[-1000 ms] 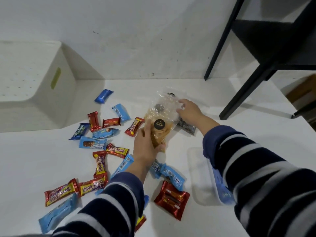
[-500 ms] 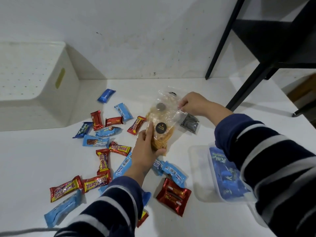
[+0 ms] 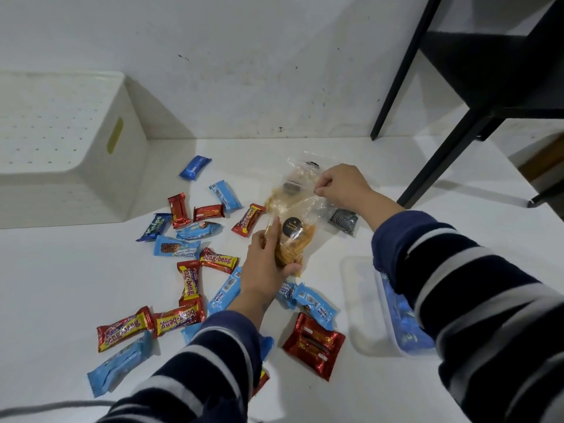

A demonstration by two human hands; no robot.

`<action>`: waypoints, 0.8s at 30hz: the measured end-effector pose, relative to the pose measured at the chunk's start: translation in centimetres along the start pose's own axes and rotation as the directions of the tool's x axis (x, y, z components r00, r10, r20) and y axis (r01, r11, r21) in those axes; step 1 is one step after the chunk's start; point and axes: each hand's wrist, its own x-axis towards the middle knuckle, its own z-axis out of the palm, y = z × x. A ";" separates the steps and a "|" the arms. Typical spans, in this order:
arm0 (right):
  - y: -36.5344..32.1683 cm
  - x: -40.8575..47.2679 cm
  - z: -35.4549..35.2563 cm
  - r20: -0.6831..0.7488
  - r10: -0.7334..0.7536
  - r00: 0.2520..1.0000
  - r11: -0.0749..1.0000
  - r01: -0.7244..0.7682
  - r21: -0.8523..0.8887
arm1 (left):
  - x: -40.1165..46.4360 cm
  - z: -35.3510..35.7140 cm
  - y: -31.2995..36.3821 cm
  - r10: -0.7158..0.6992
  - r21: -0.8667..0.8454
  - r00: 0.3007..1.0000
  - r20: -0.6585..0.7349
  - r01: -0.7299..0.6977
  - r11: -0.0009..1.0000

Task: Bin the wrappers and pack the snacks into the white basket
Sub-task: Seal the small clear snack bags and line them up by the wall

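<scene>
The clear chip bag lay in the middle of the white table, its far end lifted off the surface, and it was caught between both hands. The left hand gripped its near, lower end, fingers and thumb curled round the stack of orange chips beneath a round black label. The right hand pinched the plastic at the bag's far right edge, fingers curled in tight, so the two hands stood apart with the bag stretched between them. Just beside the bag on its right, under the right wrist, lay a small black packet with a spiral pattern. To the left of the bag the loose snacks were scattered: red beng-beng bars, light blue wafer packs and a dark blue Kalpa bar. A red foil pack lay near the left sleeve. The white basket sat well apart at the far left against the wall. A clear tub holding blue packets stood under the right sleeve.
</scene>
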 end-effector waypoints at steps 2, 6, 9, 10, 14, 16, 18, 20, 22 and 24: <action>0.0 0.1 -0.2 0.021 0.007 1.000 1.000 -0.007 -0.005 | 0.1 0.0 0.0 0.001 0.015 1.000 0.010 -0.002 1.000; -0.9 0.2 -0.3 0.077 -0.012 0.997 0.999 0.009 0.037 | 0.2 0.0 0.1 -0.002 0.024 1.000 0.023 0.001 1.000; -1.4 0.4 0.2 0.027 -0.017 1.000 1.000 0.016 0.015 | 0.3 0.0 0.1 -0.001 0.027 1.000 0.028 0.000 1.000; -1.5 0.5 0.3 0.013 -0.011 1.000 1.000 0.011 0.004 | 0.3 0.0 0.0 0.002 0.030 1.000 0.027 -0.002 1.000; -1.3 0.6 0.7 0.012 0.023 1.000 1.000 -0.023 0.006 | 0.1 0.0 -0.1 0.000 0.020 0.999 0.032 -0.001 1.000; -1.5 0.5 1.0 0.035 0.018 0.999 0.999 -0.019 0.047 | 0.1 0.0 -0.1 -0.003 0.021 1.000 0.031 0.003 1.000; -1.8 0.6 1.3 0.030 0.001 1.000 0.998 -0.003 0.066 | 0.1 0.0 0.0 -0.008 0.024 0.999 0.033 0.007 1.000; -2.0 0.6 1.4 0.001 -0.005 1.000 0.999 0.005 0.046 | 0.1 0.0 0.0 -0.007 0.023 0.999 0.036 0.006 1.000; -2.1 0.7 1.4 -0.016 0.003 1.000 0.999 -0.002 0.043 | 0.1 -0.1 0.0 -0.001 0.032 0.999 0.034 0.000 0.999; -2.3 0.7 1.5 -0.007 0.017 1.000 0.999 -0.016 0.047 | 0.1 -0.1 0.0 -0.002 0.043 0.999 0.033 0.000 0.999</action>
